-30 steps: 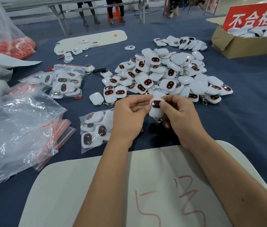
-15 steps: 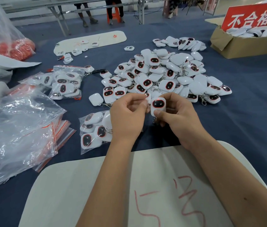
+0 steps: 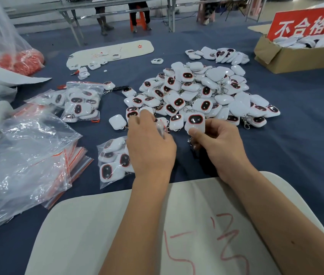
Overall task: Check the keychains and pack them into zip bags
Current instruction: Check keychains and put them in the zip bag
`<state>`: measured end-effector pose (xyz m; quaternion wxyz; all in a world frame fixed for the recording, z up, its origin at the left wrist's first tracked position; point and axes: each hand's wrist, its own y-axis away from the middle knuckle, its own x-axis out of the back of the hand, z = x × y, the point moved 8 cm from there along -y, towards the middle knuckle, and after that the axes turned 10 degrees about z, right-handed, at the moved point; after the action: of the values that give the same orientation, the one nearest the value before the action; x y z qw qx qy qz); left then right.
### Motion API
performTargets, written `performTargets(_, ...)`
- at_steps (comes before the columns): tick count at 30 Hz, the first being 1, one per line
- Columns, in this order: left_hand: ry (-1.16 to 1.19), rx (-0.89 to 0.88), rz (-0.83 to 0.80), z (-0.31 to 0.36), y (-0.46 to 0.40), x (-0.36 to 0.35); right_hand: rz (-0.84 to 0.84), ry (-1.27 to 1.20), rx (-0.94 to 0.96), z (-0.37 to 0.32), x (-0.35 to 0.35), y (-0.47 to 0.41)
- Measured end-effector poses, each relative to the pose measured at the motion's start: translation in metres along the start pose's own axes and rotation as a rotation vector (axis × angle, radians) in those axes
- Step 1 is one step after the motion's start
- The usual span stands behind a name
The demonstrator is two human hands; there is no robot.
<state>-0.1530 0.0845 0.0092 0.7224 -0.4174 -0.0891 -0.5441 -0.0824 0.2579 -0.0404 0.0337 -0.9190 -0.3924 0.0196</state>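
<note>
My right hand (image 3: 219, 144) pinches a keychain (image 3: 195, 122); my left hand (image 3: 149, 147), fingers curled, grip unclear; zip bag (image 3: 115, 159) holds keychains; box (image 3: 296, 54) signed "不合格区".

The left hand (image 3: 150, 147) no longer shares the keychain (image 3: 195, 122); it has let go and moved away to the left and forward, toward the near edge of the pile of keychains (image 3: 197, 92), its fingers blurred over a small clear bag. The right hand (image 3: 219, 144) now holds the keychain alone, thumb on its lower edge, dark face turned up.
</note>
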Motion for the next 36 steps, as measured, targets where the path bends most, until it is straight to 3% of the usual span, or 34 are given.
performTargets(5,0.197,0.121,0.032,-0.010,-0.007,0.011,-0.001,-0.117,0.009,-0.005,-0.005,0.001)
performTargets(10,0.431,0.036,-0.018,0.003,-0.006,0.005,-0.050,-0.229,0.081,-0.016,-0.008,0.005)
performTargets(15,0.511,-0.045,0.071,0.021,0.004,0.007,-0.197,0.069,0.121,-0.013,-0.025,0.013)
performTargets(19,0.444,-0.262,0.104,0.038,0.012,0.014,-0.313,0.185,0.180,-0.015,-0.034,0.021)
performTargets(21,0.444,-0.338,0.115,0.044,0.015,0.016,-0.226,0.165,0.190,-0.015,-0.027,0.019)
performTargets(24,0.498,-0.308,0.134,0.041,0.013,0.016,-0.080,0.138,0.261,-0.021,-0.015,0.014)
performTargets(28,0.544,-0.240,0.159,0.035,0.011,0.015,-0.386,0.122,0.285,-0.022,-0.034,0.024)
performTargets(36,0.608,-0.142,0.163,0.023,0.005,0.014,-0.511,0.204,0.187,-0.021,-0.036,0.025)
